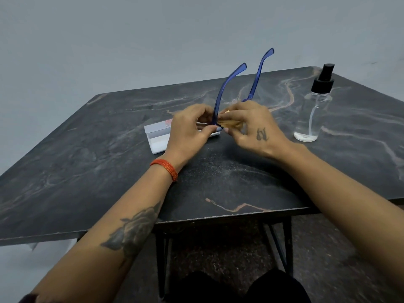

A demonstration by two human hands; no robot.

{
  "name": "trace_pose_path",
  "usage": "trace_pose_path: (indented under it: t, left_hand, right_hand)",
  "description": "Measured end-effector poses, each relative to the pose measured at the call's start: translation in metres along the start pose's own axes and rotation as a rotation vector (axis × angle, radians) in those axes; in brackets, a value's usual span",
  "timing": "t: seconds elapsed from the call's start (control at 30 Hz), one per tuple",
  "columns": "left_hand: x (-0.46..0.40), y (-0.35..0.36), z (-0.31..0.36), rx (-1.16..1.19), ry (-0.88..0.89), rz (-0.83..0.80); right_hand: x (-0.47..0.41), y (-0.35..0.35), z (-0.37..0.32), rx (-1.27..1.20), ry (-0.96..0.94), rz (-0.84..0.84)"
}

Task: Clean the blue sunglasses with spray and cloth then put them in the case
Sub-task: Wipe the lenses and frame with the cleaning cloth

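1. Step in hand, by my read: wiping a lens of the blue sunglasses (231, 84) with the cloth (229, 123). Spray looks done: the spray bottle (311, 106) stands upright at right, well apart from both hands.
2. Left hand (192, 130): fingers curled, pinching the frame front at the hinge of the left temple. Wrist angled in from near left, with an orange bangle (166, 168) on it.
3. Right hand (253, 127): fingers curled, pinching a tan cloth against the lens. The lens itself is mostly hidden behind the fingers.
4. Sunglasses are held above the table (87, 171), mid-scene, with both temples open and pointing up and far.
5. To do it well: keep the left hand on the frame only, off the lens. Use light pressure, cloth on both lens faces, small circles, then shift to the other lens.
6. Risk: open temples stick up, and twisting could stress the hinges.
7. The case (157, 136), white and lying open, sits on the table just beyond the left hand, partly hidden by it.
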State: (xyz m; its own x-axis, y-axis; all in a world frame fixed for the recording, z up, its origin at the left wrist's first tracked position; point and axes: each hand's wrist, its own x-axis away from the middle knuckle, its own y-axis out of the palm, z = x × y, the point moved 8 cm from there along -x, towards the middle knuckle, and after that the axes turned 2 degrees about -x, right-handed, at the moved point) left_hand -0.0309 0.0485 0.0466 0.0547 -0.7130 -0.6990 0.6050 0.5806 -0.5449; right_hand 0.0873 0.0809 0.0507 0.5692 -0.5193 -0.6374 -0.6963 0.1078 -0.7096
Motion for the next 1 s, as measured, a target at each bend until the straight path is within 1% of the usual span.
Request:
trace_pose_path:
  t: [0.23,0.4,0.47,0.63,0.77,1.0]
  left_hand:
    - [0.001,-0.001,-0.001,-0.011,-0.011,-0.005]
    - [0.000,-0.005,0.000,0.005,-0.014,0.016]
    - [0.000,-0.004,0.000,-0.001,-0.005,0.016]
    - [0.001,-0.005,0.000,-0.025,0.005,0.021]
    - [0.003,-0.006,0.001,-0.004,0.008,0.039]
    - [0.003,-0.006,0.003,0.010,0.019,0.032]
  right_hand:
    - [-0.001,-0.004,0.006,-0.140,0.089,0.033]
    - [-0.004,-0.005,0.007,-0.001,0.071,0.088]
    - [-0.004,-0.004,0.009,0.009,0.091,0.111]
    - [-0.002,0.003,0.009,-0.122,0.115,0.087]
    - [0.000,0.003,0.007,-0.170,0.100,0.077]
    - [0.001,-0.002,0.011,-0.037,0.119,0.137]
